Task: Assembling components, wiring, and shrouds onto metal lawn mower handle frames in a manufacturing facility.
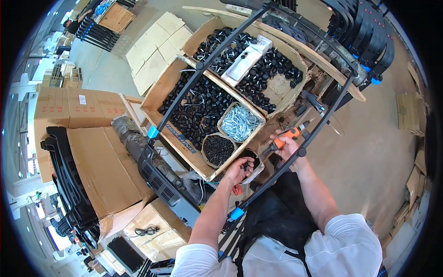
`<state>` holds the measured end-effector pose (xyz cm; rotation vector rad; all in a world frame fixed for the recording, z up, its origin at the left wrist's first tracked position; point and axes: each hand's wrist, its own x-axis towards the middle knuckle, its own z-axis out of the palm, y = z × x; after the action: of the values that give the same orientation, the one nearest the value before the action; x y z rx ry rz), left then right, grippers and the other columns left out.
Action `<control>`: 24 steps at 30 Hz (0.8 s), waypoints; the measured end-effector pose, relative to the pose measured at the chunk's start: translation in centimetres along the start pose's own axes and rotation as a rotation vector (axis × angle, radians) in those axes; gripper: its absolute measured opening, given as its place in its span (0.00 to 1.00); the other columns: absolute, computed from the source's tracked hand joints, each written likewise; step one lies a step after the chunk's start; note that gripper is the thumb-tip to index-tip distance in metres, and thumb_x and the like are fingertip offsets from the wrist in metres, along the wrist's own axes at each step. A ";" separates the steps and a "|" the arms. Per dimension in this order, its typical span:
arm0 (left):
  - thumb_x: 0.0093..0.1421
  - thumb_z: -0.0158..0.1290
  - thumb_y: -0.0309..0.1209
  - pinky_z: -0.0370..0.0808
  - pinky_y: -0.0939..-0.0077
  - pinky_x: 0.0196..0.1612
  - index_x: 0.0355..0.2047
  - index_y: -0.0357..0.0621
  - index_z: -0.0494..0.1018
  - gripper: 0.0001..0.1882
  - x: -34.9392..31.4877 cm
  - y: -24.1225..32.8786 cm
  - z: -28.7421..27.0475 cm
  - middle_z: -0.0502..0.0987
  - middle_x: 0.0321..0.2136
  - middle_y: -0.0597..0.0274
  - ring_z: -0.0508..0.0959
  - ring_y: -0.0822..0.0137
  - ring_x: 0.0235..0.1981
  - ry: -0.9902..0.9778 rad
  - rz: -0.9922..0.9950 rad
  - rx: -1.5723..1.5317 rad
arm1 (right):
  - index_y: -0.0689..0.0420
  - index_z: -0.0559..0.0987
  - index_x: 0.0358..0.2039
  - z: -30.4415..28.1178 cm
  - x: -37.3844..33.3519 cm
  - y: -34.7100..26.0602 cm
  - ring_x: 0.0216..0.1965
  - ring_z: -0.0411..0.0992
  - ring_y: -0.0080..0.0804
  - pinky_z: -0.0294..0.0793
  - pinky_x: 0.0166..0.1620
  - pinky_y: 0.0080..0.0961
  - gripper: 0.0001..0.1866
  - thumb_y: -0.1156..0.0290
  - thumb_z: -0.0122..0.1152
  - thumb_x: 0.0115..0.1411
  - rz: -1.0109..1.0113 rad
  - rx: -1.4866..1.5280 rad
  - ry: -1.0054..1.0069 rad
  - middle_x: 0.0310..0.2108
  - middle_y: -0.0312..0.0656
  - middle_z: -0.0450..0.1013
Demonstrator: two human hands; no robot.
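Note:
My left hand (236,171) is palm up, fingers curled around several small black parts (249,165), over a small cardboard container (258,173). My right hand (290,148) grips an orange and black power screwdriver (290,133), its body tilted up to the right. Both hands are inside a black metal tube frame (233,36), which lies across the work area. Just ahead of the left hand are a box of small black screws (218,150) and a box of silver screws (240,122). A red-handled tool (237,189) sits below the left hand.
A large cardboard box holds black plastic caps (203,106); the one behind it holds black knobs (277,69) and a white tray (240,64). Stacked cartons (106,161) and a grey-black machine part (161,180) stand left. Curved black frames (364,37) hang at far right.

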<state>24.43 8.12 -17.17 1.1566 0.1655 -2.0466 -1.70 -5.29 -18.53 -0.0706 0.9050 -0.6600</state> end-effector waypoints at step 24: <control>0.71 0.59 0.46 0.75 0.78 0.29 0.38 0.46 0.77 0.16 -14.9 -1.6 9.9 0.81 0.31 0.66 0.80 0.72 0.29 0.225 0.704 -0.294 | 0.63 0.69 0.61 16.6 -20.1 -7.5 0.58 0.76 0.35 0.73 0.64 0.36 0.32 0.79 0.71 0.58 -0.656 -1.005 -0.642 0.56 0.52 0.78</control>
<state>21.04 13.07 -0.23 1.0601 0.1370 -1.2311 -1.82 -3.60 8.49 -1.4456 0.4889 -0.6536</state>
